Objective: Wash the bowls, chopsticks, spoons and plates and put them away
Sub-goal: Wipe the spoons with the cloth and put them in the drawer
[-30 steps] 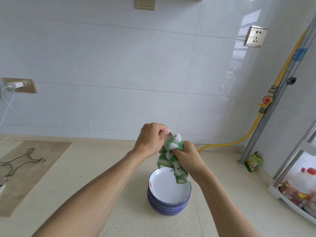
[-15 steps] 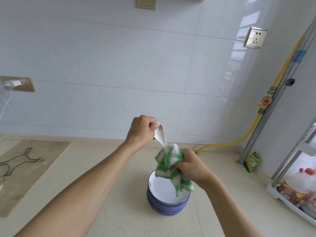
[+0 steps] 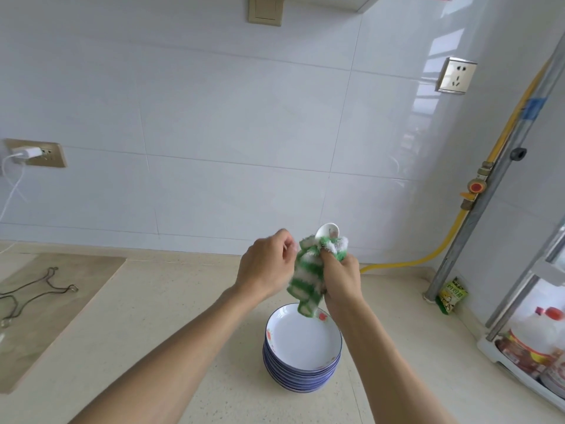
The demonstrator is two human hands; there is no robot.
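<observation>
Above stacked plates (image 3: pixel 302 347), right hand (image 3: pixel 341 278) gripping cloth (image 3: pixel 307 276) hiding spoon (image 3: pixel 327 231) handle, left hand (image 3: pixel 266 267) curled, grip unclear

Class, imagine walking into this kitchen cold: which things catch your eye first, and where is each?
The green-and-white cloth, bunched between both hands above the counter, stands out most, with a white spoon poking out of its top. Directly beneath sits a stack of blue-rimmed plates on the pale counter. A yellow hose runs along the right wall.
</observation>
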